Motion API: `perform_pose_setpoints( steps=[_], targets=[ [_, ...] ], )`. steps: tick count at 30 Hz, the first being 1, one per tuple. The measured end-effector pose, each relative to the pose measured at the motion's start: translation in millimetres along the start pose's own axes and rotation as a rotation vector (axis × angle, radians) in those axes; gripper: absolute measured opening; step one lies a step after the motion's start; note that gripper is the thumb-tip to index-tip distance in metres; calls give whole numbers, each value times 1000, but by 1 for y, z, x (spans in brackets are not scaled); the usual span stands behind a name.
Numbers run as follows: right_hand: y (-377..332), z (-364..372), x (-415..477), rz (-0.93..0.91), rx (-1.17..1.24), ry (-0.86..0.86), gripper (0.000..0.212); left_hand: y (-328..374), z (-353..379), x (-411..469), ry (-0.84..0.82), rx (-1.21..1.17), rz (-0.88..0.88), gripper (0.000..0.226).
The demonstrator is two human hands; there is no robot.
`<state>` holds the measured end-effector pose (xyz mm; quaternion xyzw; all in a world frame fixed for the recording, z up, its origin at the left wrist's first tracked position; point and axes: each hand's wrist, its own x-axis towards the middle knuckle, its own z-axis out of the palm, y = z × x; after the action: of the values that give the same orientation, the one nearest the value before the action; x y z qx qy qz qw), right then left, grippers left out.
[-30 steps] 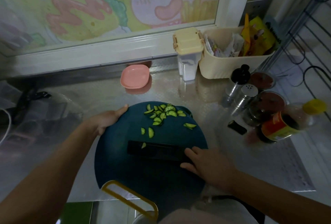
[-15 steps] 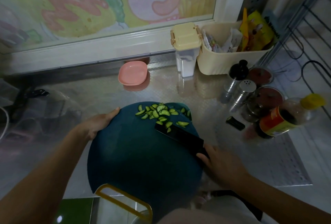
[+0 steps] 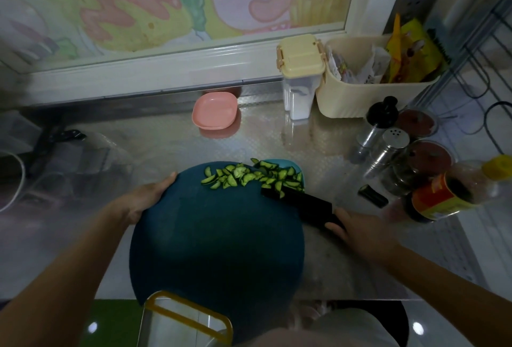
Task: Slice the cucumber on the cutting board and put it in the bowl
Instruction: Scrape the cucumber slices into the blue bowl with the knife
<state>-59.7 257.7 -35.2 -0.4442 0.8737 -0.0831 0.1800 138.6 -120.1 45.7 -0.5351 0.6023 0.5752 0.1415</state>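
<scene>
Both bare forearms reach in from the lower corners, angled toward each other. The left hand (image 3: 146, 199) grips the left rim of the cutting board (image 3: 216, 249) — thumb laid along the top edge, the other fingers hidden beneath. The right hand (image 3: 360, 231) is turned back-up with the wrist fairly straight, its fingers curled round the handle of the knife (image 3: 302, 202) — blade pointing away toward the upper left.
</scene>
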Motion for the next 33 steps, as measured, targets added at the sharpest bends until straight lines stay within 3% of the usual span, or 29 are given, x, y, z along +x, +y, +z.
perform_pose_setpoints(
  steps=[3,6,9,12,14,17,19,22,25,29,31,33],
  targets=[
    [3,-4,2,11,-21,-30,63,-2,-10,-1,-11,-13,-9,69],
    [8,-6,-1,33,82,-45,94,-3,-14,0,-6,-12,-19,55],
    [7,-10,-3,25,234,-66,82,-4,-18,0,-8,-27,-24,50],
    [2,-14,-6,21,347,-58,86,-1,-18,-3,22,-11,-11,48],
    [-5,-17,-11,29,403,-41,75,3,-15,-6,20,5,3,49],
    [-33,-26,-15,8,420,-57,36,10,-7,-8,3,28,18,49],
    [-58,-31,-14,8,457,-83,24,14,0,-10,-33,12,17,51],
    [-92,-33,-7,-38,405,-68,48,18,11,-8,-102,19,0,61],
    [-121,-26,-6,-59,306,-52,38,22,23,-7,-117,32,-4,61],
    [-146,-13,-9,-41,240,-52,44,20,32,-6,-105,62,-1,58],
    [-152,-4,-10,-19,197,-65,55,17,32,-5,-120,72,-3,58],
    [-157,7,-13,-31,190,-95,80,12,33,-6,-124,69,6,56]
  ],
)
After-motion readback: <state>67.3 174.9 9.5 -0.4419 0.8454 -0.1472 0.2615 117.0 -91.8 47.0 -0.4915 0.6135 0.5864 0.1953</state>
